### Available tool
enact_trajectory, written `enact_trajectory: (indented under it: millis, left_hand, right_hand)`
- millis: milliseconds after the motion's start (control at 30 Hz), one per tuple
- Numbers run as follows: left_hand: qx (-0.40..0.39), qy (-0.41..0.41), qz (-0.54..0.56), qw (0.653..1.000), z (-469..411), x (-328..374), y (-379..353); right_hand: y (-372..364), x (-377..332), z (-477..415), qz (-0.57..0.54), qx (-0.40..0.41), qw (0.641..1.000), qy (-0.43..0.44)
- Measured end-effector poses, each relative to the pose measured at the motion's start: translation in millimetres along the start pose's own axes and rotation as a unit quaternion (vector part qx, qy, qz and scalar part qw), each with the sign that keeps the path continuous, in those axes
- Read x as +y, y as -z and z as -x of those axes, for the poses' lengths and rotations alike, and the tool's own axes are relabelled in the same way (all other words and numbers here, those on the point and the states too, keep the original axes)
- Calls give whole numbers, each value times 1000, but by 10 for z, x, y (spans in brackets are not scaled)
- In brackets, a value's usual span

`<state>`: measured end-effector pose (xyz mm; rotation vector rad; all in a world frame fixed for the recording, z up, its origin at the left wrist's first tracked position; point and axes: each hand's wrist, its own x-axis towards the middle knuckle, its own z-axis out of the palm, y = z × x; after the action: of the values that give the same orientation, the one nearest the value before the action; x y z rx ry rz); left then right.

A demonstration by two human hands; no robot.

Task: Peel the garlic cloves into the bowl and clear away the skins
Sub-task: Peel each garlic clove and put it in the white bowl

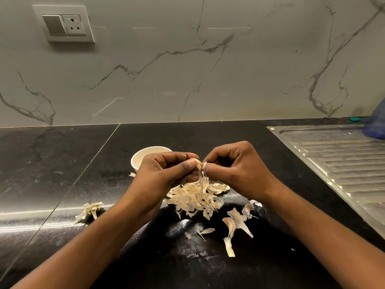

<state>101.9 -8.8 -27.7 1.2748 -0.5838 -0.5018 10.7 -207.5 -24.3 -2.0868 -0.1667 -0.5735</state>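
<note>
The garlic clove (194,161) is up in the air just in front of the bowl (145,152). It's pinched at the tips of the left hand (164,174), thumb pressed over it, the other fingers curled in. The right hand (235,170) meets it, thumb and forefinger nipped on a strip of skin (201,176), the rest of the fingers tucked under.

That strip dangles pale and papery. I'd say it's held high over the heap so scraps land in one spot, and close to the bowl for a short drop once the clove is bare.

Straight below, in front of the bowl, sits the pile of skins (193,198): thin, curled, cream flakes, dry and feather-light. Loose skins (237,222) lie further out to the bowl's front right, long ribbed slivers. A stalk remnant (89,211) lies front left.

The bowl itself is white, smooth and round-rimmed, its contents hidden. It all rests on a glossy black stone desk (62,174), with a ribbed steel drainer (343,159) well right of the bowl.
</note>
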Motion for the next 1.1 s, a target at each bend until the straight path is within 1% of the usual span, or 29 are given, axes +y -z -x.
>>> enact_trajectory:
  millis: [100,333,467,567,733,833,933,1100]
  left_hand:
    - [0,8,9,1000,-4,-9,-3]
    - [-6,3,-9,1000,-11,-14,3]
    - [4,-9,-32,999,-17,-13,10]
    - [9,-18,-50,999,-8,-8,1]
    - [10,-26,-60,998,15,5,-6]
    - [14,-37,-68,997,14,-13,-1]
    - [5,-42,-75,996,21,-24,-7]
    - [-15,-46,-66,997,18,-19,-2]
  right_hand:
    - [31,-14,-12,-20,10,1000,-7]
    - [20,-4,-21,-38,21,999,-18]
    - [39,-22,-26,-46,6,999,-20]
    - [37,-28,-9,-25,-18,999,-10]
    - [12,45,-22,38,-15,999,15]
    - [19,65,-23,36,-28,999,28]
    - [31,60,-23,13,-36,999,21]
    - [20,75,-35,0,-21,1000,15]
